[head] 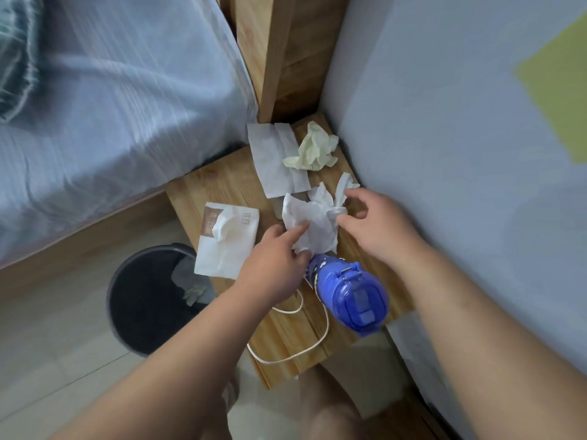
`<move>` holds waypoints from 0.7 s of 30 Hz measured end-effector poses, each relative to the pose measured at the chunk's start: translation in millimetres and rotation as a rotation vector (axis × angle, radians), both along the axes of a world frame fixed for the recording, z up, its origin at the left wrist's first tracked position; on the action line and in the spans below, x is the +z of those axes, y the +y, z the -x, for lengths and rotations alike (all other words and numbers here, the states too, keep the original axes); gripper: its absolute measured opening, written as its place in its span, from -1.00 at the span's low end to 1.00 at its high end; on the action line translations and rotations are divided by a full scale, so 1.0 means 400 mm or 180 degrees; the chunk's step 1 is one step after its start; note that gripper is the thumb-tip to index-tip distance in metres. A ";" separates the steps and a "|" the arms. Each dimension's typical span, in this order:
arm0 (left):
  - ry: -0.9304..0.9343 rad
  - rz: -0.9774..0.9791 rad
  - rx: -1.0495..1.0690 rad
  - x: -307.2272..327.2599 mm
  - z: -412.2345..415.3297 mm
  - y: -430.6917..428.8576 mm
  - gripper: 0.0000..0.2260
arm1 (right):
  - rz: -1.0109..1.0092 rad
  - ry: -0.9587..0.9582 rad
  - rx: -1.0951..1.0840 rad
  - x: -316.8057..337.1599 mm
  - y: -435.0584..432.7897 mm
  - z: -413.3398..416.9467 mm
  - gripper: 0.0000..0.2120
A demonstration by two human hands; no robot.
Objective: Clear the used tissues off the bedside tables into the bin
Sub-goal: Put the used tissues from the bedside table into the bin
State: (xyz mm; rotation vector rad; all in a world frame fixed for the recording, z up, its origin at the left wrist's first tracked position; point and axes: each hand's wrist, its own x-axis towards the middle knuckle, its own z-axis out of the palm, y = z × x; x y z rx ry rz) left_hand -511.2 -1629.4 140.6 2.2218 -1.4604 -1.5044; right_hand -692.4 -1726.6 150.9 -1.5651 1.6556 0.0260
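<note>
On my feed, the right hand point(378, 223) pinches the twisted far end of a crumpled white tissue point(313, 217) between thumb and curled forefinger. The left hand point(273, 258) lies on the tissue's near edge, forefinger stretched over the paper. The view is too soft for me to tell whether its other fingers grip or only press. The tissue sits mid-top on the wooden bedside table point(286, 331), not yet lifted clear.

Just beyond it lies a flat white tissue point(273, 157). A crumpled yellowish tissue point(314, 147) rests partly on that sheet's far corner, near the wall. Left of the hands is a soft tissue pack point(232, 246) with a sheet poking up. A blue bottle point(349, 290) stands just nearer than the hands, and a white cord point(317, 344) loops across the near end of the tabletop.

A dark round bin point(139, 300) stands on the pale tiled floor point(57, 338), tight against the table's left side, with crumpled paper inside. The bed point(111, 106), under a blue-grey sheet, fills the upper left, with a wooden headboard point(276, 52) behind. A pale wall point(444, 138) runs along the right.
</note>
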 end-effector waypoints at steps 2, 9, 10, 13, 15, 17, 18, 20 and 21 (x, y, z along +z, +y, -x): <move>-0.0080 0.0090 0.0043 -0.010 -0.001 -0.005 -0.47 | 0.0045 -0.0005 -0.0002 -0.020 0.005 0.000 -0.42; -0.0314 0.0738 0.0603 0.001 0.005 -0.025 -0.81 | 0.0112 -0.0033 0.0066 -0.042 -0.015 -0.006 -0.41; -0.0275 0.0768 0.0676 -0.001 0.007 -0.028 -0.77 | 0.0129 -0.0034 0.0108 -0.044 -0.018 -0.005 -0.41; -0.0061 0.0851 0.0769 0.010 0.013 -0.035 -0.65 | 0.0169 -0.0092 0.0343 -0.053 -0.024 -0.002 -0.36; 0.0040 0.0843 0.0690 0.014 0.011 -0.035 -0.43 | 0.0150 -0.0081 0.0633 -0.062 -0.024 0.000 -0.28; -0.0009 0.0851 0.0600 0.014 0.005 -0.031 -0.53 | 0.0165 -0.0017 0.0924 -0.073 -0.021 -0.001 -0.18; -0.0017 0.0886 0.0618 0.013 0.002 -0.028 -0.64 | 0.0202 0.0013 0.1023 -0.079 -0.019 -0.004 -0.14; 0.0037 0.0909 0.0766 0.013 -0.003 -0.021 -0.77 | 0.0247 0.0031 0.1122 -0.088 -0.015 -0.011 -0.14; 0.0070 0.0885 0.0843 0.013 -0.005 -0.017 -0.78 | 0.0245 0.0028 0.1141 -0.092 -0.013 -0.016 -0.17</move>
